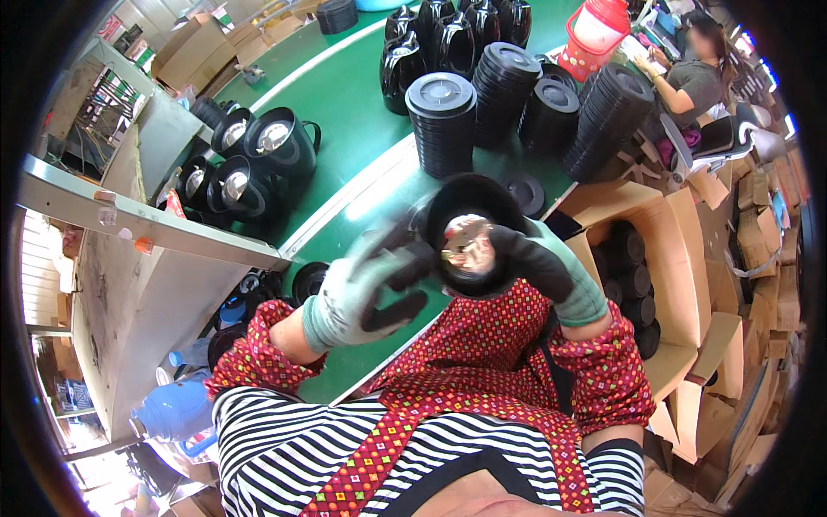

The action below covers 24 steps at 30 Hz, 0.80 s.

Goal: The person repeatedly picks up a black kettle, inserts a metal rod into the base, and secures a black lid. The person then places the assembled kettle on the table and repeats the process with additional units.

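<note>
A round black pot (461,196) with a shiny, mirror-like inner bottom is held up in front of me, its mouth tilted toward me. My right hand (556,271), in a green and black work glove, is closed on its right side, with fingers reaching over the rim into the pot. Left of the pot is my left hand (366,289), gloved alike and blurred by motion; thumb and fingers stand apart. Its fingertips are close to the pot's side, and whether they touch it I cannot tell.
Stacks of black lids (441,129) and glossy black jugs (452,43) stand on the green table (345,185). Similar black pots (280,142) sit at left. An open carton (680,258) holds black parts at right. A person (693,82) sits beyond a red-and-white bucket (596,34).
</note>
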{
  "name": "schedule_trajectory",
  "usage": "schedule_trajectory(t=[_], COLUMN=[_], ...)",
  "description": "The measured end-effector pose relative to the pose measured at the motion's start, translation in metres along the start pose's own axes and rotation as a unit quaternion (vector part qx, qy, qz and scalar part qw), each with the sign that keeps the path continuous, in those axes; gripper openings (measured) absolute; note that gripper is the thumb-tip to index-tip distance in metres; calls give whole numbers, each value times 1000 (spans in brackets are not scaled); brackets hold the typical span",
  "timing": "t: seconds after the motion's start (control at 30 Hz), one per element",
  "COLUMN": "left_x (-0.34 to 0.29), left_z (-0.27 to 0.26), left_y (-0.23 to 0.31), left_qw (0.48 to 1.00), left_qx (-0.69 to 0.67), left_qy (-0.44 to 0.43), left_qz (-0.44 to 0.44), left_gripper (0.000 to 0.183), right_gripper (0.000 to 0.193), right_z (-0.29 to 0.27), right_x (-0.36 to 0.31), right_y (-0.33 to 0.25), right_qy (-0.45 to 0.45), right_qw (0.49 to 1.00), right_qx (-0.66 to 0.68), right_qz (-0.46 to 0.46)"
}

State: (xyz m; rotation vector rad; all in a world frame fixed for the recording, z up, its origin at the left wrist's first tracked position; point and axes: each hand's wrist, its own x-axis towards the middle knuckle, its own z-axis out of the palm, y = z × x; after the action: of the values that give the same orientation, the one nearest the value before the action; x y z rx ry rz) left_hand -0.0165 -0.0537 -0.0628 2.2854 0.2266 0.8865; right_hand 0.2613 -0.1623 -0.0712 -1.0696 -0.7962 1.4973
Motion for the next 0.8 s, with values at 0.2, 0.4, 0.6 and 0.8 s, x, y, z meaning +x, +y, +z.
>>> schedule_trajectory(t=[0.2, 0.4, 0.6, 0.8], left_x=[-41, -17, -26, -27], left_z=[60, 90, 114, 117], left_y=[-72, -45, -93, -115], left_qw=[881, 616, 608, 620], left_qx=[-333, -664, -695, -692], left_qy=[32, -160, -113, -78], left_qz=[-334, -392, -367, -362], left_gripper=[69, 63, 62, 60], right_gripper=[72, 74, 73, 99], right_z=[-57, -32, -104, -180], right_x=[-76, -51, 46, 122], right_y=[55, 32, 85, 124], right_qy=[55, -49, 56, 172], right_qw=[991, 994, 959, 617], right_qx=[124, 83, -268, -767], right_qz=[4, 45, -75, 30])
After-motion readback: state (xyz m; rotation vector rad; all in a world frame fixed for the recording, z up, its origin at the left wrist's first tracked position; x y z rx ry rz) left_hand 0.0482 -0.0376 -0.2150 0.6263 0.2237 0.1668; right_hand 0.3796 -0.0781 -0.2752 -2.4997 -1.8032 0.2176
